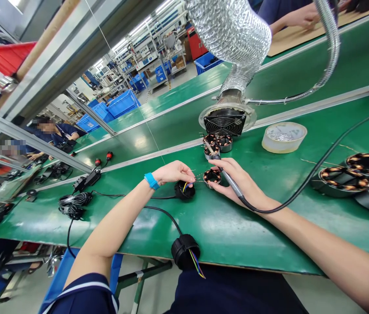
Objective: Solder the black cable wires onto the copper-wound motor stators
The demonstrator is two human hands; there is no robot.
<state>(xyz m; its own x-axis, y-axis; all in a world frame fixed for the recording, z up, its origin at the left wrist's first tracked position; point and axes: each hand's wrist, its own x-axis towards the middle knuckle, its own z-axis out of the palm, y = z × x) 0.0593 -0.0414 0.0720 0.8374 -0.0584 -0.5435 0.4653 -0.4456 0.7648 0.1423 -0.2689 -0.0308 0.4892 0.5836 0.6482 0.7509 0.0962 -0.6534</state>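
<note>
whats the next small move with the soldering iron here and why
Probably lower the soldering iron tip onto the coil ring. The right hand holds it like a pen above the ring, while the left hand steadies the black housing and its coloured wires beside it.

L hand (174, 172), blue wristband, rests on black round housing (184, 190) w/ coloured wires, mid-table. R hand (237, 181) grips soldering iron (223, 172) pen-style, tip up by small copper-wound stator (211, 176) just beside the housing; iron's black cable (318, 168) runs off far right. More stators (217, 143) clustered farther back, under fume fan (224, 121) on foil duct (233, 30). White tub (284, 137) right of fan. Bigger stators (357, 174) at right edge. 2nd black housing (185, 250) at near edge of green table (220, 222). Another person's hand (302, 17) far right.
</note>
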